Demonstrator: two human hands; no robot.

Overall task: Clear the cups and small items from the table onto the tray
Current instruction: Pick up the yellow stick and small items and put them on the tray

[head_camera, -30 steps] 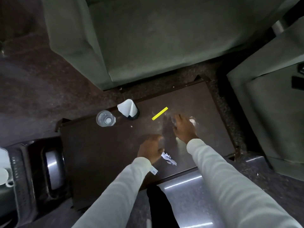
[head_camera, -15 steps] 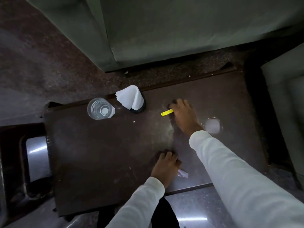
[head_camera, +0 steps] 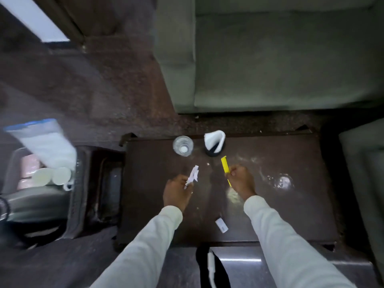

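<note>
My left hand [head_camera: 177,192] pinches a crumpled white paper scrap [head_camera: 193,176] just above the dark table [head_camera: 291,215]. My right hand [head_camera: 242,180] grips a yellow strip [head_camera: 225,167] that sticks up out of the fist. A clear glass [head_camera: 183,145] stands at the table's far edge, with a black holder of white napkins [head_camera: 214,142] beside it on the right. A small white packet [head_camera: 221,225] lies near the front edge between my sleeves. At the far left a tray [head_camera: 37,196] holds two white cups [head_camera: 52,176].
A green sofa [head_camera: 270,59] stands beyond the table and another seat [head_camera: 365,163] to its right. A dark stand [head_camera: 99,183] sits between table and tray. A tilted white and blue container [head_camera: 43,142] rests over the tray. White dusty smears and a wet ring [head_camera: 282,181] mark the tabletop.
My left hand has lifted the white scrap off the table and my right hand has picked up the yellow strip. The view swung left, bringing the tray with cups into sight.
</note>
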